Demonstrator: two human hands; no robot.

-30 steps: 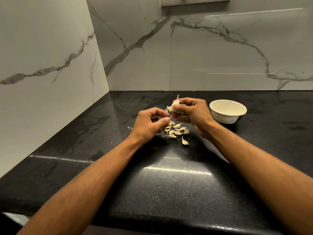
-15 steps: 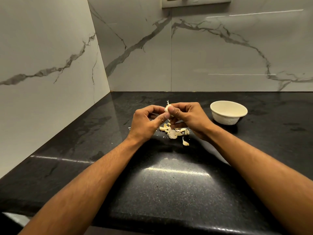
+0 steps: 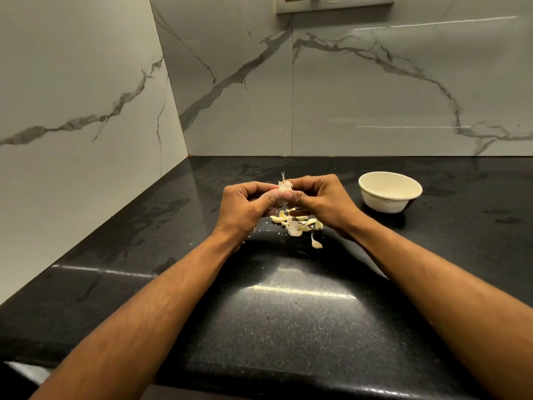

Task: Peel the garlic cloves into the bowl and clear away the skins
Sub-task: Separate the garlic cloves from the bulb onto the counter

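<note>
Home kitchen, black granite counter [image 3: 302, 313], marble backsplash [image 3: 360, 90]

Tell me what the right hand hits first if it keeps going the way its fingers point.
The right hand points left, so it likely meets the left hand first; both already pinch the clove between them.

Garlic clove [image 3: 284, 188] mostly hidden between both thumbs (only its wispy tip shows), switch plate [image 3: 334, 4] cut off at top edge

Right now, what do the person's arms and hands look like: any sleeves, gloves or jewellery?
Both forearms are bare as far as the frame shows, with no sleeves in sight. The left hand and right hand wear no gloves, and no rings, watch or bracelets are visible.
</note>
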